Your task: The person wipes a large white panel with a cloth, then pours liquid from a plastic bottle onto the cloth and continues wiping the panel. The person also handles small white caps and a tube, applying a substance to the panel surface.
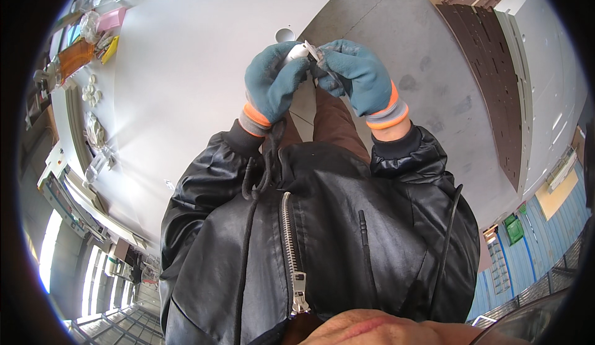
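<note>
1. Upper centre: the left glove and right glove were blue-green, with orange-and-grey banded cuffs.
2. Upper centre: the small held piece was white.
3. Lower centre: the jacket was black, its zip silver.
4. Upper left: the broad panel was whitish.

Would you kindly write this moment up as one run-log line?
left hand: gloved, holding small white object | right hand: gloved, pinching thin pale strip | nearby: large white board

You've got bright lt; windows well down-L of your L hand blow out, soft sheen on white board beside it; fisheye bends edges, rim blk.
</note>
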Motion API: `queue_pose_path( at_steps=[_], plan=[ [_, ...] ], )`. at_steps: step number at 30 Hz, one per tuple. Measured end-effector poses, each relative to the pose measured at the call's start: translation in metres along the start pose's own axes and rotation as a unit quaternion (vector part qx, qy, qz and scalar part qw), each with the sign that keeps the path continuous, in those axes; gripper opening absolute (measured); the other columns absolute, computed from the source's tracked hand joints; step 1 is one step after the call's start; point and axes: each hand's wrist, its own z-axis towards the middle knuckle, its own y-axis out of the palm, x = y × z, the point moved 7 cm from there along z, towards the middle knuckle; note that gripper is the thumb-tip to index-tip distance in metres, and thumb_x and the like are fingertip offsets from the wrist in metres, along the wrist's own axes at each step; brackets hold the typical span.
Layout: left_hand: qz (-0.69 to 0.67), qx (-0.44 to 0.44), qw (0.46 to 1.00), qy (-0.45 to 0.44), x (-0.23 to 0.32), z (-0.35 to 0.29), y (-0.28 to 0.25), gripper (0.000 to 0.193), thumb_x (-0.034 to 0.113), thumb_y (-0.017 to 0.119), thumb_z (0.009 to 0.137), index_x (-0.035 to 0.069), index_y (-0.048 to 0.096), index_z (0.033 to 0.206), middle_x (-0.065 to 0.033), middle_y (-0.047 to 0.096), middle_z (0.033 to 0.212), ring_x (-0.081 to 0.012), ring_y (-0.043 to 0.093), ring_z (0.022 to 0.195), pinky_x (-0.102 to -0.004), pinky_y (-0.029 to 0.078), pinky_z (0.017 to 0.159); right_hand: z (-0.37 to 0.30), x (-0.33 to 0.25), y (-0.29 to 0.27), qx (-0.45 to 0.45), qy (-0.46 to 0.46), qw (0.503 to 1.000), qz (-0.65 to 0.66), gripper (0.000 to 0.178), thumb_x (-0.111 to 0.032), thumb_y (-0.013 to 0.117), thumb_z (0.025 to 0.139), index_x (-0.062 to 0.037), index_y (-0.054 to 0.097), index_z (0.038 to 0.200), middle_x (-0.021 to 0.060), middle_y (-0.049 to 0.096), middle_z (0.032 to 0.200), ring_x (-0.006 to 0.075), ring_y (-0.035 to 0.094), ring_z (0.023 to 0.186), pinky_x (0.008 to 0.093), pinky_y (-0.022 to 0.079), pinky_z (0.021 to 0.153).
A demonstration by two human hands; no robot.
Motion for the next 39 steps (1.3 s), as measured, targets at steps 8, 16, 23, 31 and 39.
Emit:
queue_pose_path(
  at_steps=[8, 16, 23, 31, 39],
  plan=[
    [0.132, -0.086, 0.986, 0.059, 0.014, 0.004, 0.000, 0.021, 0.011, 0.063, 0.095, -0.004, 0.067, 0.109, -0.0023, 0.067, 0.081, -0.0067, 0.057, 0.068, -0.0229, 0.048, 0.062, -0.007, -0.024, -0.011, 0.068, -0.087, 0.981, -0.157, 0.015, -0.012, 0.070, 0.086, 0.0005, 0.072, 0.094, 0.0039, 0.069, 0.077, 0.0073, 0.059, 0.063, 0.0209, 0.047, 0.057],
    [0.021, -0.009, 0.998, -0.059, 0.011, 0.012, -0.011, 0.022, 0.015, 0.060, 0.098, -0.004, 0.066, 0.106, -0.0041, 0.069, 0.082, -0.0081, 0.061, 0.071, -0.0226, 0.049, 0.064, -0.015, -0.019, -0.044, 0.165, -0.074, 0.973, -0.147, 0.016, -0.009, 0.068, 0.087, 0.0009, 0.071, 0.099, 0.0035, 0.069, 0.080, 0.0066, 0.058, 0.063, 0.0224, 0.048, 0.058],
    [0.127, 0.022, 0.991, 0.032, 0.007, 0.016, -0.006, 0.022, 0.009, 0.062, 0.096, -0.004, 0.065, 0.113, -0.0060, 0.069, 0.088, -0.0102, 0.064, 0.075, -0.0243, 0.052, 0.066, 0.002, -0.001, -0.051, -0.102, -0.012, 0.963, 0.250, 0.046, -0.029, 0.057, 0.101, 0.0053, 0.054, 0.131, 0.0055, 0.061, 0.104, 0.0086, 0.054, 0.081, 0.0214, 0.049, 0.068],
    [0.049, 0.114, 0.992, 0.024, -0.016, 0.051, -0.035, 0.024, 0.016, 0.063, 0.098, -0.006, 0.066, 0.106, -0.0076, 0.070, 0.085, -0.0093, 0.063, 0.075, -0.0240, 0.052, 0.066, 0.004, -0.012, -0.053, -0.085, -0.054, 0.972, 0.212, 0.048, -0.027, 0.059, 0.100, 0.0065, 0.053, 0.134, 0.0076, 0.061, 0.108, 0.0088, 0.056, 0.083, 0.0216, 0.049, 0.069],
    [0.127, 0.001, 0.988, 0.086, 0.014, 0.042, 0.007, 0.027, 0.019, 0.063, 0.097, -0.005, 0.067, 0.109, -0.0040, 0.069, 0.084, -0.0077, 0.059, 0.070, -0.0232, 0.049, 0.062, -0.008, -0.043, -0.045, 0.125, -0.208, 0.961, -0.136, 0.025, -0.008, 0.059, 0.096, 0.0013, 0.069, 0.117, 0.0060, 0.071, 0.104, 0.0118, 0.065, 0.085, 0.0234, 0.052, 0.070]
  ],
)
